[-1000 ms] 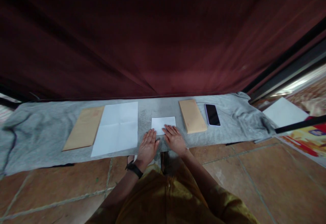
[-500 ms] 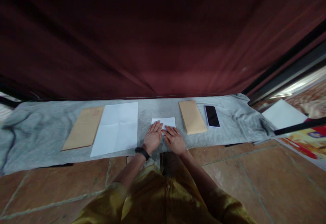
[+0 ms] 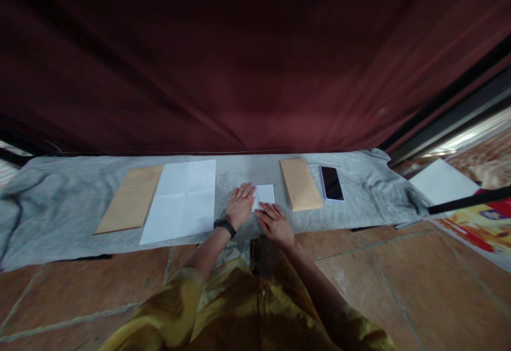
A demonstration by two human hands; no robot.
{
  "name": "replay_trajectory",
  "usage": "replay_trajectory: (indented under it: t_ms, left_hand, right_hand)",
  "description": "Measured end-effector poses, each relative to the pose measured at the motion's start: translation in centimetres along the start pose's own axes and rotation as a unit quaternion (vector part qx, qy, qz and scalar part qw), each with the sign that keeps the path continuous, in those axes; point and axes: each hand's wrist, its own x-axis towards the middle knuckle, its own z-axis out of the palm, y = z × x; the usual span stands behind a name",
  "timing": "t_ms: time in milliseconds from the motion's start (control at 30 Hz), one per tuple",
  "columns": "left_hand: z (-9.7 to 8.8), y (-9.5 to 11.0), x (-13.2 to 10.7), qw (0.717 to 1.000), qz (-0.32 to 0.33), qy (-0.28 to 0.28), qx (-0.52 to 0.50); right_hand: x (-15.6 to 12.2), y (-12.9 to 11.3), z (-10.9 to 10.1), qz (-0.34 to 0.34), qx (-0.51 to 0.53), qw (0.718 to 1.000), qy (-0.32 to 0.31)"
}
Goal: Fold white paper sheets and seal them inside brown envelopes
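A small folded white paper [image 3: 264, 193] lies on the grey cloth [image 3: 247, 167] in front of me. My left hand [image 3: 240, 205] rests flat over its left side, fingers stretched out, a dark band on the wrist. On the near right edge of the paper lie the outstretched fingers of my right hand [image 3: 276, 224]. Neither hand grips anything. Left of my hands is a large white sheet [image 3: 181, 202] with crease lines, beside a brown envelope [image 3: 130, 199]. To the right lies a stack of brown envelopes [image 3: 301, 183].
A phone [image 3: 331, 183] with a dark screen lies right of the envelope stack. Behind the cloth hangs a dark red curtain [image 3: 255, 85]. A white sheet [image 3: 443, 181] and a colourful printed box or poster [image 3: 487, 223] are at the far right. Tiled floor [image 3: 359, 271] shows below.
My left hand has moved slightly up along the left part of the folded paper, uncovering more of its middle. My right hand has shifted slightly down and right.
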Motion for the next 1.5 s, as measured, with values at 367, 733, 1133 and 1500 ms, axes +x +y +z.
replay_trajectory:
  t_ms: [367, 733, 1133, 1500]
  left_hand:
    - [0.1, -1.2, -0.7, 0.999, -0.028, 0.021, 0.010]
    - [0.2, 0.5, -4.2, 1.000, 0.019, 0.018, 0.012]
    - [-1.3, 1.1, -3.1, 0.999, 0.013, -0.041, 0.015]
    - [-1.0, 0.6, -3.9, 0.998, 0.013, -0.006, -0.059]
  right_hand:
    - [-1.5, 0.0, 0.0, 0.033, 0.000, 0.999, 0.025]
    - [1.1, 0.7, 1.2, 0.185, -0.002, 0.976, 0.118]
    - [4.2, 3.7, 3.1, 0.304, 0.312, 0.883, 0.176]
    - [4.6, 2.9, 0.4, 0.365, 0.369, 0.844, 0.135]
